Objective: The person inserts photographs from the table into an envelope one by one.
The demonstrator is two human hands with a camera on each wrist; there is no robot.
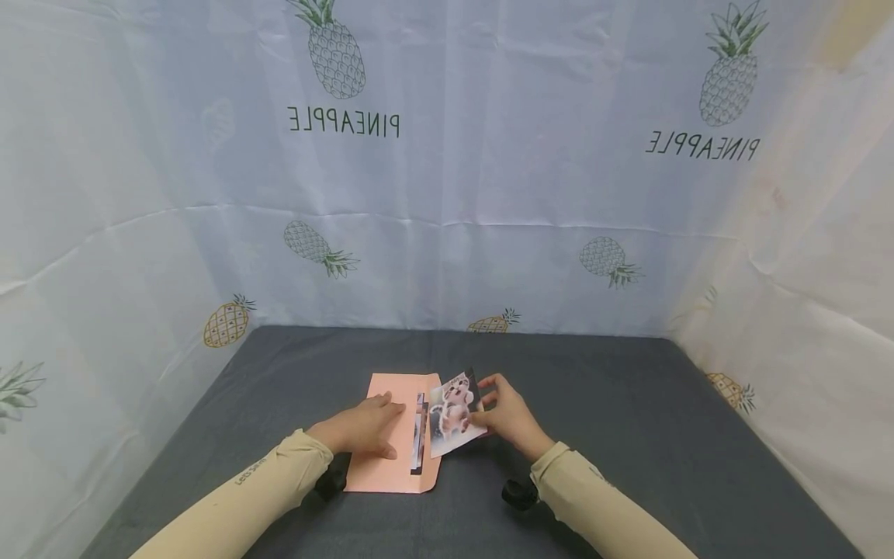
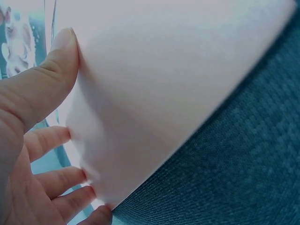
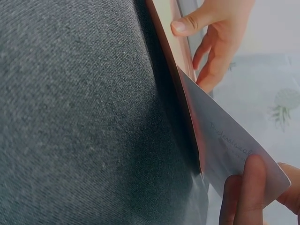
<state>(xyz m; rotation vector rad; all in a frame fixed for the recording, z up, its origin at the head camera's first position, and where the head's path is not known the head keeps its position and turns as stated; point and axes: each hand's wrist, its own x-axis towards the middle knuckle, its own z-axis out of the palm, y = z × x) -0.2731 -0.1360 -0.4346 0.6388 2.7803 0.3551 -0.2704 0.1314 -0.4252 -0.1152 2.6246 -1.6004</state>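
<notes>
A pink paper envelope (image 1: 377, 477) lies on the dark cloth, its opening with the flap toward the right. My left hand (image 1: 365, 425) rests on it with spread fingers, the thumb (image 2: 61, 61) flat on the paper in the left wrist view. Between thumb and fingers, my right hand (image 1: 515, 418) pinches a picture card (image 1: 450, 415) by its right edge. A pink cartoon animal shows on the card's front; the back (image 3: 220, 126) is pale with thin handwriting-style print. The card slants over the flap. Several other picture cards (image 1: 418, 439) peek out along the envelope's opening.
A dark grey cloth (image 1: 594, 404) covers the table. White curtains with pineapple prints (image 1: 447, 178) hang behind and at both sides. Black wrist devices (image 1: 519, 494) sit beneath both wrists, below the beige sleeves (image 1: 258, 481).
</notes>
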